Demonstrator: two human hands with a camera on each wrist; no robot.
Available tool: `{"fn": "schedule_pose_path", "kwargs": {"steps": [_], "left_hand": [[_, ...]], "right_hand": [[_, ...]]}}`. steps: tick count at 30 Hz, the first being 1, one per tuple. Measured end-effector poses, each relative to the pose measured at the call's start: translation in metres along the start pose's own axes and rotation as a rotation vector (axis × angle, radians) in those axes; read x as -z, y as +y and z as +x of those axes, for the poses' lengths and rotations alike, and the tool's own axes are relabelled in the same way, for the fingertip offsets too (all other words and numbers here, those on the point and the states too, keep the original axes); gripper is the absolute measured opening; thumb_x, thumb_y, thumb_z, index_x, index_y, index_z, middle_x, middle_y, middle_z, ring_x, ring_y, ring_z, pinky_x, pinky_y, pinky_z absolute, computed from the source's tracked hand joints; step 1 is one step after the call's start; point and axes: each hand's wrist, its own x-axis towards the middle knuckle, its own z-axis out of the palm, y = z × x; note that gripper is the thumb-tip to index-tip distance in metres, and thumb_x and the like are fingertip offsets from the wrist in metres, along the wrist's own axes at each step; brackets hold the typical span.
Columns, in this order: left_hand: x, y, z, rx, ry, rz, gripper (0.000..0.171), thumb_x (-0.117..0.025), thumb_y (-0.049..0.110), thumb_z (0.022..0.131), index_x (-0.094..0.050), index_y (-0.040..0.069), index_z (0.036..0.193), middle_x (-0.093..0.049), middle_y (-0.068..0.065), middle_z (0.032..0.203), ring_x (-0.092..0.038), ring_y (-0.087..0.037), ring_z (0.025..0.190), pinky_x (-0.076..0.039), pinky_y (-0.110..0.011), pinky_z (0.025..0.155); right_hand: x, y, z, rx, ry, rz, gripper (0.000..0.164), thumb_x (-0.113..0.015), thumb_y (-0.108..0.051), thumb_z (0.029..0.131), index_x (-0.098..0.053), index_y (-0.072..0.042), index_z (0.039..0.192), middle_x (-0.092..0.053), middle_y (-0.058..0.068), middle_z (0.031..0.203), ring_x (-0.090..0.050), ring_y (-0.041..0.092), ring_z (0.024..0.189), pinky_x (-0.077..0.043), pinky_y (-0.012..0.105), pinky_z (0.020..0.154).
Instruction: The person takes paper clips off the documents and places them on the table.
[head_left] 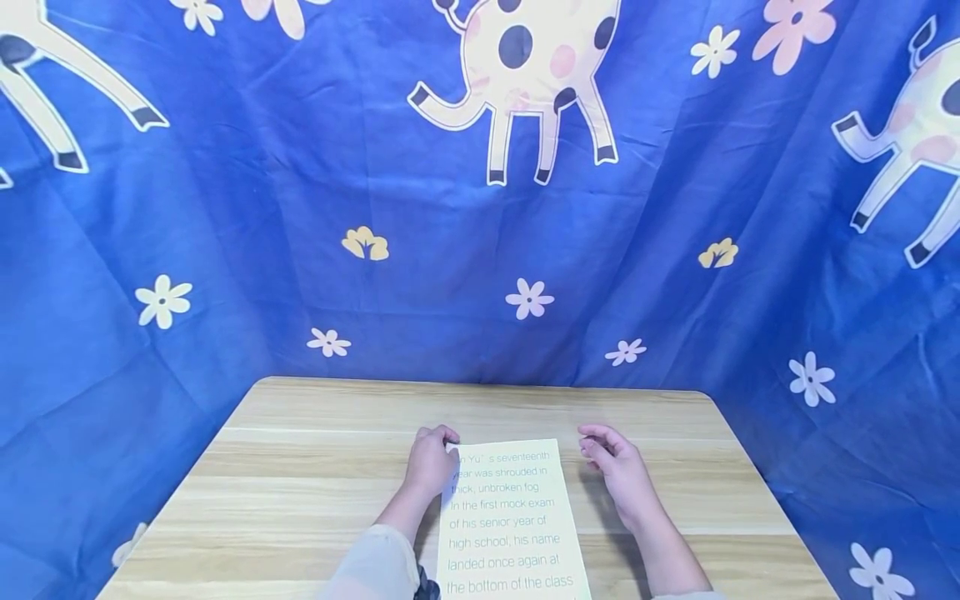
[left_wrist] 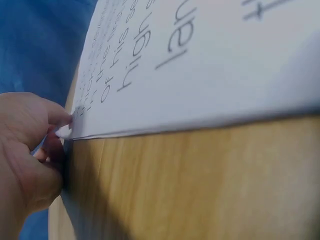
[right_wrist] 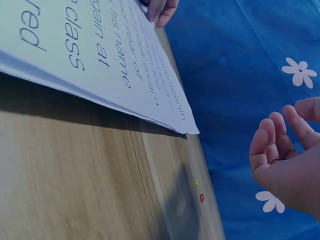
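Observation:
A few printed paper sheets (head_left: 504,532), pale with large dark text, lie together in front of the person. At their top left corner the left hand (head_left: 432,463) pinches the paper between thumb and fingers; the left wrist view shows the corner slightly lifted there. The right hand (head_left: 619,473) is held to the right of the sheets, apart from them, its fingers loosely bent with nothing between them. From the right wrist view, the sheets' right edge stands a little off the wood and casts a shadow.
The sheets are on a light wood-grain table (head_left: 300,467). Blue fabric (head_left: 420,308) with cows and flowers hangs behind and at both sides. Two tiny pieces, one yellow (right_wrist: 197,183) and one red (right_wrist: 201,198), lie near the table's far edge.

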Motion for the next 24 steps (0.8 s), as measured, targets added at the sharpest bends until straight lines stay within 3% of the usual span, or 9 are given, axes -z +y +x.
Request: {"fn": "schedule_pose_path", "kwargs": {"steps": [3, 9, 14, 19, 24], "left_hand": [[-0.001, 0.001, 0.0, 0.001, 0.01, -0.013, 0.016, -0.072, -0.003, 0.091, -0.072, 0.005, 0.105, -0.061, -0.015, 0.112, -0.065, -0.027, 0.102, -0.058, -0.051, 0.104], [0.0, 0.005, 0.001, -0.007, 0.017, 0.025, 0.013, -0.07, -0.003, 0.093, -0.063, 0.007, 0.094, -0.059, -0.009, 0.094, -0.058, -0.022, 0.085, -0.054, -0.038, 0.078], [0.002, 0.009, -0.001, -0.005, -0.017, 0.054, 0.008, -0.064, 0.0, 0.099, -0.059, 0.007, 0.099, -0.057, -0.005, 0.087, -0.057, -0.02, 0.08, -0.049, -0.033, 0.073], [0.013, 0.016, -0.001, -0.006, -0.047, 0.113, 0.012, -0.062, 0.008, 0.1, -0.059, 0.006, 0.111, -0.062, -0.008, 0.094, -0.057, -0.023, 0.084, -0.05, -0.037, 0.074], [0.03, 0.028, -0.002, -0.042, -0.081, 0.307, 0.031, -0.07, 0.02, 0.1, -0.062, 0.008, 0.127, -0.063, -0.014, 0.113, -0.054, -0.029, 0.1, -0.049, -0.043, 0.083]], "right_hand": [[-0.002, -0.001, -0.002, 0.006, -0.016, -0.043, 0.03, -0.063, -0.013, 0.108, -0.068, -0.003, 0.136, -0.068, 0.002, 0.116, -0.064, 0.018, 0.107, -0.056, 0.029, 0.093], [-0.006, -0.005, -0.005, 0.047, -0.051, -0.162, 0.026, -0.067, -0.015, 0.106, -0.073, -0.007, 0.13, -0.07, 0.014, 0.126, -0.063, 0.013, 0.106, -0.055, 0.026, 0.092], [-0.011, -0.012, -0.005, 0.128, -0.108, -0.372, 0.02, -0.069, -0.014, 0.105, -0.076, -0.013, 0.124, -0.074, 0.006, 0.119, -0.064, 0.013, 0.106, -0.054, 0.027, 0.091], [-0.014, -0.022, -0.002, 0.23, -0.278, -0.666, 0.024, -0.069, -0.022, 0.105, -0.075, -0.014, 0.127, -0.073, 0.002, 0.116, -0.068, 0.017, 0.108, -0.058, 0.04, 0.095], [-0.016, -0.04, -0.004, 0.245, -0.503, -0.88, 0.038, -0.071, -0.031, 0.104, -0.072, -0.011, 0.136, -0.073, 0.012, 0.125, -0.071, 0.03, 0.111, -0.056, 0.057, 0.099]]}}
